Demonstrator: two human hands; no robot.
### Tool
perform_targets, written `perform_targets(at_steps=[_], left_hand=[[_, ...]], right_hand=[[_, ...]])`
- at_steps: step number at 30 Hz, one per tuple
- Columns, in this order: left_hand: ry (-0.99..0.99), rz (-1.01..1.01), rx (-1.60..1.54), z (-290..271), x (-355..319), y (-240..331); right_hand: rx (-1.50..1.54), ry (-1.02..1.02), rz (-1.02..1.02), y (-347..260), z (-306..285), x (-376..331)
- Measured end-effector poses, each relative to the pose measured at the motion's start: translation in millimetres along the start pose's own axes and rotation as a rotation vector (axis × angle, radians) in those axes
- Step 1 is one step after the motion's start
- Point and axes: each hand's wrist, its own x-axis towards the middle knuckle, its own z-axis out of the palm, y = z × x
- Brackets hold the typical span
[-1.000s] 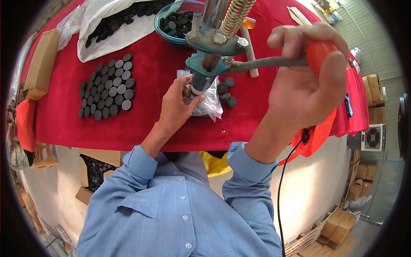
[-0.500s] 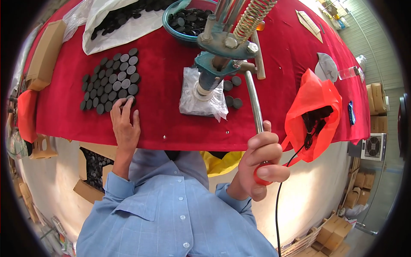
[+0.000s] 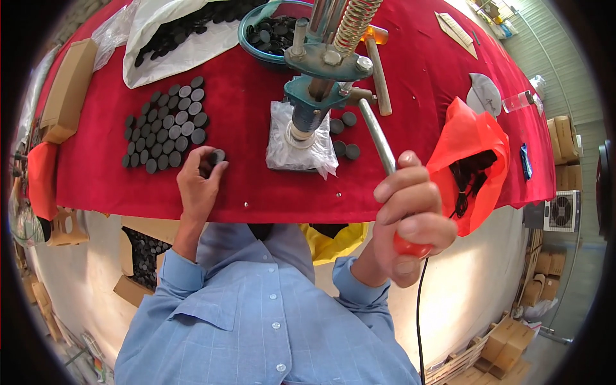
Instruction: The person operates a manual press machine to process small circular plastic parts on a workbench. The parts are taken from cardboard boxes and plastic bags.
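Between the thumb and fingers of my left hand [image 3: 197, 181] is a round black disc [image 3: 218, 156], just off the near right corner of a packed group of similar dark discs [image 3: 156, 131]. My right hand [image 3: 410, 221] is wrapped around the red knob [image 3: 411, 246] of a metal lever [image 3: 378, 138]. That lever runs up to a green hand press [image 3: 312, 93] with a coil spring. Beneath the press, its lower end rests over a base covered in clear plastic [image 3: 282, 151]. Several loose black discs [image 3: 348, 119] lie to the right of the base.
A blue bowl [image 3: 246, 46] and a white sack [image 3: 138, 64], both with black discs, stand at the back. A hammer [image 3: 380, 80] lies beside the press. An orange-red bag [image 3: 449, 151] with a black cable is at right, a cardboard box [image 3: 70, 90] at left.
My left hand has drawn a disc off the group, toward the right and nearer me. My right hand has swung the lever's knob end outward to the right and slightly up.
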Motion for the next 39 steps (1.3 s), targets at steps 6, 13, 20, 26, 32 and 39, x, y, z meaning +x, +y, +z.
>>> perform_targets(at_steps=[6,13,20,26,32,39], left_hand=[[-0.022,0.160,-0.245,40.9,28.0,65.7],[-0.131,0.274,-0.272,81.2,45.4,89.4],[-0.155,0.237,-0.368,90.4,43.7,90.2],[-0.128,0.227,-0.386,93.9,40.5,91.3],[-0.132,0.213,-0.389,94.0,39.2,90.4],[-0.003,0.295,-0.298,60.0,35.9,71.0]], right_hand=[[0.073,-0.120,-0.015,16.0,-16.2,68.0],[0.058,0.037,0.030,36.0,-6.1,102.2],[0.126,0.082,0.038,38.4,-5.8,99.4],[0.162,0.073,0.040,40.3,-8.3,95.5],[0.172,0.016,0.036,35.8,-10.1,92.8],[0.087,-0.017,0.048,1.7,-2.3,30.4]])
